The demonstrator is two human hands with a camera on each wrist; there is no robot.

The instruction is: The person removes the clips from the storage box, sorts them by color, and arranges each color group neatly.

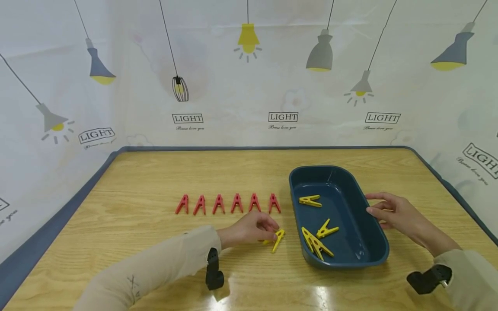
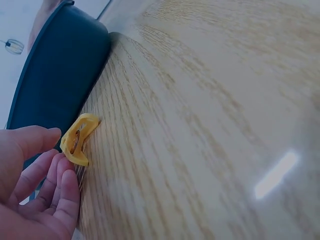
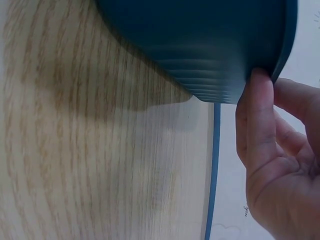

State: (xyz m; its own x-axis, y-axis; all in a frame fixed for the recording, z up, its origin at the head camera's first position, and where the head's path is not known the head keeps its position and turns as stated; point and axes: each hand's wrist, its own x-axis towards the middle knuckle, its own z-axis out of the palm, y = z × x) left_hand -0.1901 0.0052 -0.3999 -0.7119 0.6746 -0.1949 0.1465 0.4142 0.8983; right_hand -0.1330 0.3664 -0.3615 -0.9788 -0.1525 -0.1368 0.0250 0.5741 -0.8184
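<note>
A yellow clothespin (image 1: 278, 240) lies on the wooden table (image 1: 148, 172) just left of a dark blue tray (image 1: 327, 167). My left hand (image 1: 273, 229) pinches the near end of that clothespin (image 2: 77, 140) between thumb and fingertips (image 2: 57, 162), with the tray's wall (image 2: 60, 65) right behind it. Several more yellow clothespins (image 1: 316, 242) lie inside the tray. My right hand (image 1: 371, 206) grips the tray's right rim; in the right wrist view its thumb (image 3: 260, 110) presses on the ribbed outer wall (image 3: 200, 40). A row of several red clothespins (image 1: 227, 204) stands beyond my left hand.
A patterned white backdrop (image 1: 284, 86) closes the table in at the back and both sides. The table has a dark blue edge (image 1: 46, 242). Bare wood stretches left of the red row and in front of the tray.
</note>
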